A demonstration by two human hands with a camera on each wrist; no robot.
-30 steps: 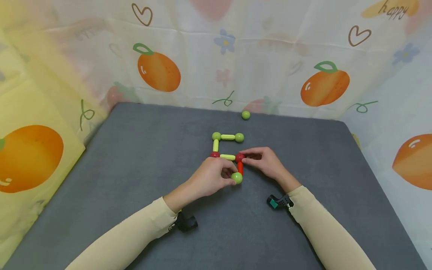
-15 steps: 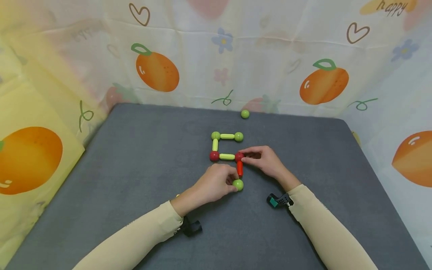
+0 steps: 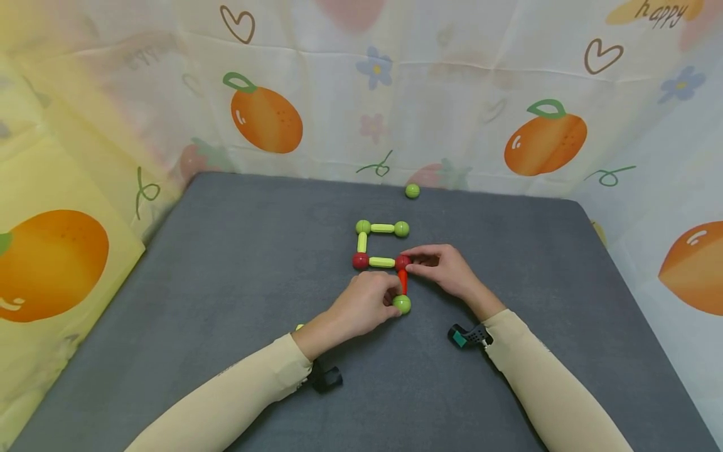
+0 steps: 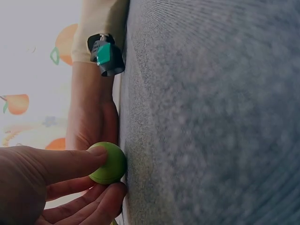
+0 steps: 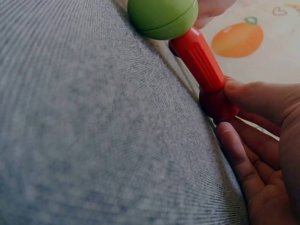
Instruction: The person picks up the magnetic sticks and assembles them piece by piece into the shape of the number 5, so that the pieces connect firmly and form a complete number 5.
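Note:
My left hand (image 3: 361,304) pinches a green ball (image 3: 402,305) between thumb and fingers, low over the table. In the right wrist view that ball meets the near end of a red rod (image 5: 199,58). At the rod's other end is a red ball (image 5: 216,103), which the thumb and fingers of my right hand (image 3: 443,270) pinch. From this red ball a yellow-green rod (image 3: 382,262) runs left to a second red ball (image 3: 360,261). Another rod (image 3: 362,242) goes back to a green corner ball (image 3: 363,227), and a further rod (image 3: 383,228) ends at a green ball (image 3: 401,229).
A loose green ball (image 3: 412,191) lies near the table's back edge. Behind the grey table (image 3: 254,232) hangs a cloth (image 3: 440,119) printed with fruit. A small yellow-green bit (image 3: 299,327) peeks out beside my left wrist.
My left hand has come slightly toward me with the green ball, uncovering the left red ball. Since half a second ago the green ball has closed onto the red rod's end. My right hand stays put.

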